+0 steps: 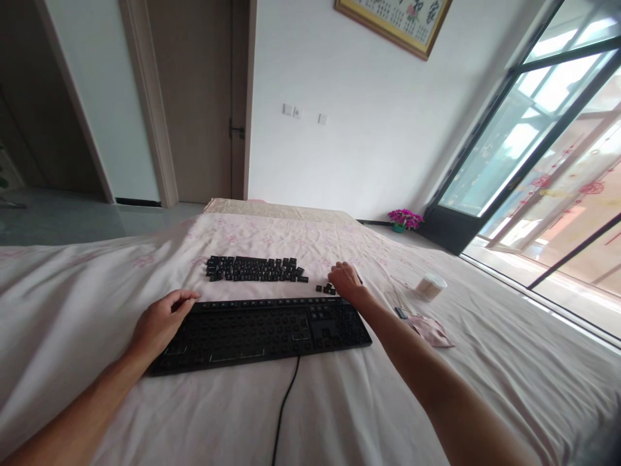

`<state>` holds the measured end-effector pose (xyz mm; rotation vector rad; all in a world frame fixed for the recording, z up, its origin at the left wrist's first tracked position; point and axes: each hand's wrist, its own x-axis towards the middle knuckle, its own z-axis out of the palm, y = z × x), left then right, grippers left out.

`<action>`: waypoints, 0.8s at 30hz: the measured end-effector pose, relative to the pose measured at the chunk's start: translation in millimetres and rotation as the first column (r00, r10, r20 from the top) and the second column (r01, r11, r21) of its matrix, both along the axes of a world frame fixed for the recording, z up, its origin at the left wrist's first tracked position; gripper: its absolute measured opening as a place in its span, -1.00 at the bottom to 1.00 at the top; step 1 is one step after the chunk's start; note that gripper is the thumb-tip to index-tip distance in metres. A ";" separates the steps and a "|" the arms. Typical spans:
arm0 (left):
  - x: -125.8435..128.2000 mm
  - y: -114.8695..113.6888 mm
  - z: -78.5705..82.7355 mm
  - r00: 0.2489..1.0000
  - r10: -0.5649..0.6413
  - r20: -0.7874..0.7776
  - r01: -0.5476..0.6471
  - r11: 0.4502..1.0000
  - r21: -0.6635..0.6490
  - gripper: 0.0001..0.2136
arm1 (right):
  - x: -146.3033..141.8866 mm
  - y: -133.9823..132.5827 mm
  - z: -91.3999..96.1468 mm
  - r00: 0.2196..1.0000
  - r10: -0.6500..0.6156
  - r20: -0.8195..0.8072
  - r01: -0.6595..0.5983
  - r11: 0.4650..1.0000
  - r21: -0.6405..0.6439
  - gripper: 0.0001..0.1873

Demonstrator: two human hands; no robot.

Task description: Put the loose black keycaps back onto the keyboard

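A black keyboard (262, 330) with its keycaps off lies on a pale pink bedsheet (339, 401). Behind it the removed black keycaps (255, 268) are laid out in rows, and a few loose keycaps (324, 288) sit near its far right corner. My left hand (162, 320) rests on the keyboard's left end, fingers curled loosely over the top edge. My right hand (345, 279) reaches past the far right corner, fingers bent down onto the loose keycaps; what they pinch is hidden.
The keyboard's cable (286, 401) runs toward me. A tub of cotton swabs (431, 286), a crumpled pink cloth (431, 329) and a small dark item (400, 313) lie to the right. A window wall (548, 162) stands on the right, a door (194, 97) behind.
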<state>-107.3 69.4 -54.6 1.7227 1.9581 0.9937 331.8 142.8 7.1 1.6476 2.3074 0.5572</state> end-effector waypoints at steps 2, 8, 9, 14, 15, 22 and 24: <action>-0.5 0.2 -0.5 1.000 0.000 0.004 0.000 1.000 -0.002 -0.71 | 1.6 -1.5 4.7 0.999 -0.016 -0.031 0.017 1.000 0.027 -0.78; -2.3 1.7 -4.3 1.000 -0.007 0.003 0.007 1.000 0.004 -0.70 | 9.1 -39.3 22.1 0.983 -0.045 -0.177 0.062 0.994 0.093 -0.77; -2.4 1.7 -4.7 1.000 -0.006 -0.001 0.006 1.000 0.004 -0.70 | 8.1 -51.1 23.1 0.969 -0.022 -0.248 0.049 0.994 0.103 -0.77; -1.4 0.6 -2.8 1.000 0.002 -0.020 -0.001 1.000 0.021 -0.70 | -4.1 -107.4 17.3 0.912 0.076 -0.403 -0.048 0.996 0.078 -0.78; -1.0 0.2 -2.2 1.000 0.005 -0.024 -0.005 1.000 0.025 -0.70 | -6.2 -114.8 15.4 0.910 0.076 -0.407 -0.050 0.996 0.072 -0.79; -1.1 0.1 -2.1 1.000 0.006 -0.027 -0.006 1.000 0.016 -0.70 | -12.1 -130.0 14.7 0.894 0.088 -0.439 -0.085 0.996 0.028 -0.83; -1.9 0.7 -2.9 1.000 0.003 -0.023 -0.002 1.000 0.005 -0.70 | -13.6 -130.6 17.3 0.892 0.089 -0.444 -0.094 0.996 0.010 -0.84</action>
